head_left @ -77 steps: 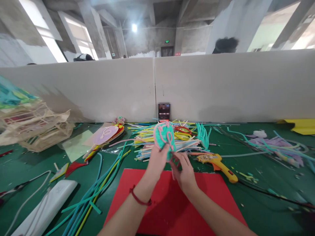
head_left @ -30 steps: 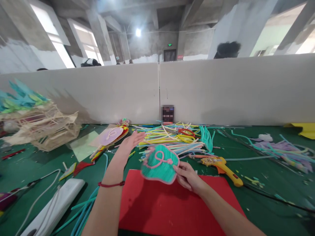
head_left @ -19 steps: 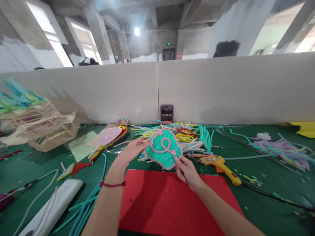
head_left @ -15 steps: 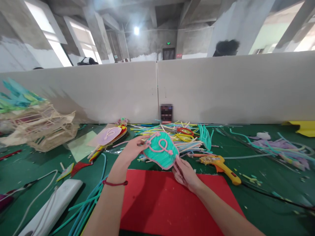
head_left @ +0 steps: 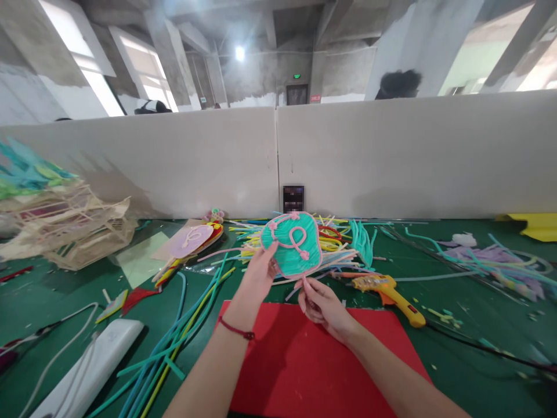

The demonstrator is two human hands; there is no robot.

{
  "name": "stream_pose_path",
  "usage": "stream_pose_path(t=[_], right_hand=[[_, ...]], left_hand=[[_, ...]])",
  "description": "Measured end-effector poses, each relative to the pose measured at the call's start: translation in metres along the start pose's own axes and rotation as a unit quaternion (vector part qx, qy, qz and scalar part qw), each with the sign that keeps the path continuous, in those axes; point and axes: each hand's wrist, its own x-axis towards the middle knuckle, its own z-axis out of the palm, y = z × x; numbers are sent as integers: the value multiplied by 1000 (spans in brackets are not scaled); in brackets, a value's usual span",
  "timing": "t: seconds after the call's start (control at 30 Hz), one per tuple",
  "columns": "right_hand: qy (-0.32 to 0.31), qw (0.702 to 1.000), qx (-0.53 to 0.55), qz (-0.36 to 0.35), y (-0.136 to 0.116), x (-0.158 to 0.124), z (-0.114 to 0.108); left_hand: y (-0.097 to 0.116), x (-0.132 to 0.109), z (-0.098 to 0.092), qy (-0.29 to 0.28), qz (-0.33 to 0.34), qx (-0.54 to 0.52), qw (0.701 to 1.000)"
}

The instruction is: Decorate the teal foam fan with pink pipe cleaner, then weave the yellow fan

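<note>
A rounded teal fan (head_left: 289, 252), which looks made of pipe cleaners, is held up above the near edge of the craft pile. It has a pink border and a raised pink loop. My left hand (head_left: 260, 274) grips its lower left edge, thumb on the front face. The fingers of my right hand (head_left: 319, 305) are pinched at its bottom rim, where a pink strand seems to end. A red sheet (head_left: 313, 371) lies below both hands. Behind the fan spread loose pipe cleaners (head_left: 343, 255) in several colours.
To the right lies a yellow glue gun (head_left: 389, 293) with a black cord. At left are a purple fan (head_left: 191, 242), a white power strip (head_left: 96, 366), long blue and green pipe cleaners (head_left: 174, 342) and a beige stick model (head_left: 82, 226). A pale partition (head_left: 391, 157) stands behind.
The teal fan has turned and shifted slightly up and right. My left hand has moved right with it, and my right hand now pinches below it instead of at its right corner.
</note>
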Motion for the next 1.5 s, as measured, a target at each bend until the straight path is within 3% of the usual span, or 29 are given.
stream_pose_path(t=[0.13,0.33,0.53,0.63,0.87,1.13,1.37,1.5], right_hand=[[-6,1000,7,25,-2,0,-1],[-43,996,-7,74,-5,-3,-2],[-38,994,-30,96,-6,-4,-2],[-26,996,-19,82,-3,-2,-4],[11,1000,8,14,3,1,-4],[16,1000,26,-1,4,4,-2],[86,987,-135,-13,8,9,-3],[103,977,-183,-38,-18,9,-11]], left_hand=[[-13,-6,13,-8,-3,-64,998],[-6,-1,1,-41,-41,-14,998],[-6,2,-4,-67,-33,26,997],[-6,1,-5,-68,-32,37,997],[-11,-2,-6,-136,-99,77,983],[-21,1,-6,-124,-96,62,986],[-21,2,-6,-156,-43,122,979],[-6,6,-6,-173,-41,86,980]])
